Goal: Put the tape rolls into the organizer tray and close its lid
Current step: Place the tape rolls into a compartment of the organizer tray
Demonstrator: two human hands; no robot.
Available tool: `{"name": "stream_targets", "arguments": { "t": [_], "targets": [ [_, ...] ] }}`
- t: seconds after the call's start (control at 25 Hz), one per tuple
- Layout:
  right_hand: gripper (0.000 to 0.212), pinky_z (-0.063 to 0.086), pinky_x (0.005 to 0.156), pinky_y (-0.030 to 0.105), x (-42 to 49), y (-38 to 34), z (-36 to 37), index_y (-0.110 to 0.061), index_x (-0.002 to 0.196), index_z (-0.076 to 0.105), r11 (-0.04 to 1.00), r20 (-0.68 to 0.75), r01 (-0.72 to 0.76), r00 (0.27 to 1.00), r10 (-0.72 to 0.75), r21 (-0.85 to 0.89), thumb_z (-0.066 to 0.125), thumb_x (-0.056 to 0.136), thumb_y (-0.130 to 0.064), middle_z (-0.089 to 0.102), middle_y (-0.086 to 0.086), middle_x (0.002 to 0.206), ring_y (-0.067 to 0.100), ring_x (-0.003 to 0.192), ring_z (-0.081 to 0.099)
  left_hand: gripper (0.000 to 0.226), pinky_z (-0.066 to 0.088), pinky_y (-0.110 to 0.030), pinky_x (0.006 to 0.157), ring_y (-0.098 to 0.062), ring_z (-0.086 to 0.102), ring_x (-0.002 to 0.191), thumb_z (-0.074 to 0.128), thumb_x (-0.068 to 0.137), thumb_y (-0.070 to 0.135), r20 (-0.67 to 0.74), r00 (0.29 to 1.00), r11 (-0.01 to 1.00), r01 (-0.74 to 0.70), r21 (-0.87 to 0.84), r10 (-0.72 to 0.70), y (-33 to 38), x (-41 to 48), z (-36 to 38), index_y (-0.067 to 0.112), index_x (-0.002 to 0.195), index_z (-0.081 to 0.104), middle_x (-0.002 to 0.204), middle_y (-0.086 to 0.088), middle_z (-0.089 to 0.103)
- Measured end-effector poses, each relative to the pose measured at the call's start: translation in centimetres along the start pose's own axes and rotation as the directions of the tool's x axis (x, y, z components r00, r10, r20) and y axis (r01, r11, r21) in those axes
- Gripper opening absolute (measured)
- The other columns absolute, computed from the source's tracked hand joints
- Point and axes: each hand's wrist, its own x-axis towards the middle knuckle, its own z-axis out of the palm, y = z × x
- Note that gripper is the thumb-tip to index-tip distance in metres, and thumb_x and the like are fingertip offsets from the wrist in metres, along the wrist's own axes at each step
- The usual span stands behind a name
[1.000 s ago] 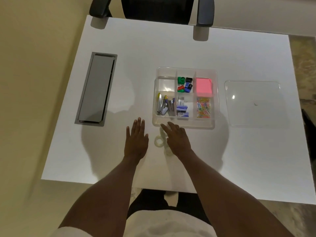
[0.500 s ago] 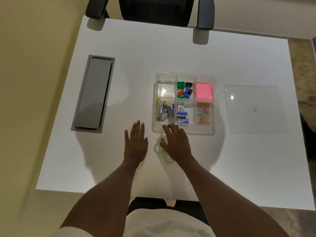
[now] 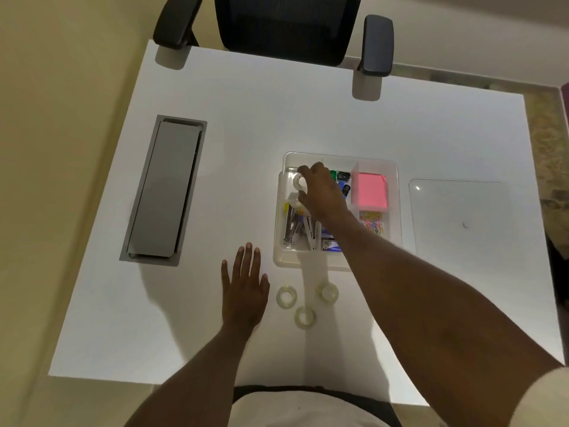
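Observation:
The clear organizer tray (image 3: 397,192) sits mid-table with its lid off. My right hand (image 3: 323,192) reaches over the tray's far-left compartment, fingers closed on a clear tape roll (image 3: 299,182). Three more clear tape rolls lie on the table in front of the tray: one on the left (image 3: 286,298), one on the right (image 3: 328,291), one nearest me (image 3: 305,316). My left hand (image 3: 244,285) rests flat on the table, fingers apart, just left of these rolls. The clear lid (image 3: 458,217) lies flat to the tray's right.
The tray's other compartments hold staplers (image 3: 295,226), coloured clips (image 3: 342,180), a pink note pad (image 3: 369,189) and paper clips (image 3: 373,223). A grey cable hatch (image 3: 164,189) is set into the table at left. A black office chair (image 3: 277,23) stands at the far edge.
My right hand lifted off the tape rolls in front of the tray and moved away over the tray's far-left compartment with one roll. Three rolls are now uncovered. My left hand stayed put.

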Motion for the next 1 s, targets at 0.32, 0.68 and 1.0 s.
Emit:
{"name": "stream_targets", "arguments": {
  "t": [0.32,0.68,1.0],
  "targets": [
    [0.038,0.052,0.091,0.043,5.0,-1.2,1.8,-0.006,0.13,0.052,0.982,0.159,-0.038,0.985,0.068,-0.183,0.062,0.093,-0.005,0.057,0.016,0.126,0.034,0.118,0.059,0.068,0.012,-0.058,0.131,-0.019,-0.003,0.164,0.029,0.108,0.045,0.012,1.0,1.0,0.004,-0.013,-0.004,-0.5,0.1,0.9,0.024,0.167,0.003,0.176,0.0,-0.003],
    [0.029,0.045,0.085,0.04,4.2,-1.2,2.7,-0.006,0.113,0.062,0.982,-0.029,-0.05,0.999,0.045,-0.181,0.057,0.086,0.001,0.064,0.013,0.11,0.032,0.104,0.06,0.069,0.01,-0.057,0.131,-0.02,-0.006,0.163,0.03,0.108,0.047,0.063,0.998,1.0,0.024,0.01,-0.025,-0.2,0.2,0.3,0.024,0.167,0.003,0.176,0.0,-0.005],
    [0.017,0.051,0.082,0.039,-5.6,-1.3,3.5,-0.012,0.108,0.062,0.996,-0.23,-0.016,0.973,-0.003,-0.083,0.064,0.094,-0.022,0.063,0.007,0.1,0.024,0.091,0.059,0.067,0.003,-0.056,0.131,-0.023,-0.011,0.162,0.021,0.109,0.046,0.145,0.988,0.998,0.041,0.044,-0.047,0.9,0.1,-1.8,0.022,0.167,-0.002,0.175,-0.002,-0.012]
  ]
}}
